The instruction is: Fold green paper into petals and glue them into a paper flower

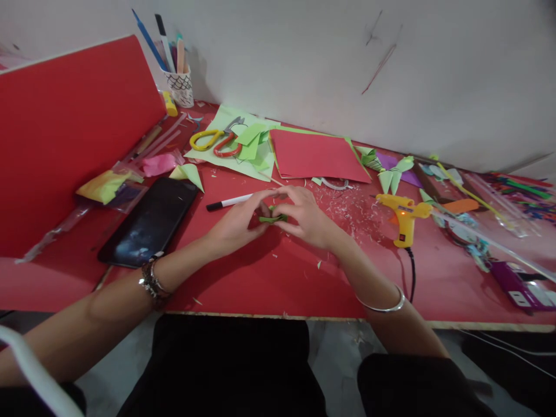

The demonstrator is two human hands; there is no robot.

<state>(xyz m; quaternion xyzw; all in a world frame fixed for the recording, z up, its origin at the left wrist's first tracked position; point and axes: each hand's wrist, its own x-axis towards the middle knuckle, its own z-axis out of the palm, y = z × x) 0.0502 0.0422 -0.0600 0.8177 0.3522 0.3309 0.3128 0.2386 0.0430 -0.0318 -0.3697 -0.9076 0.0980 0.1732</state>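
Observation:
Between my two hands is a small piece of green paper point(274, 218), mostly covered by the fingers. My left hand point(237, 225) pinches it from the left, and my right hand point(304, 217) grips it from the right with curled fingers. Its exact shape cannot be made out. A thin stick point(270, 179) shows just beyond the fingers; whether it joins the paper is unclear. Behind my left hand lies a white marker with a black cap point(228, 202). Off to the right, a yellow glue gun point(403, 217) with a lit orange light rests on the red table point(260, 278).
Scissors point(217, 142) and green strips lie on a pale green sheet point(256, 169). Red paper point(319, 155) sits at the back. A dark tablet point(150, 223) and a pen cup point(180, 87) are left. Folded paper leaves point(394, 174) and a purple box point(510, 284) are right.

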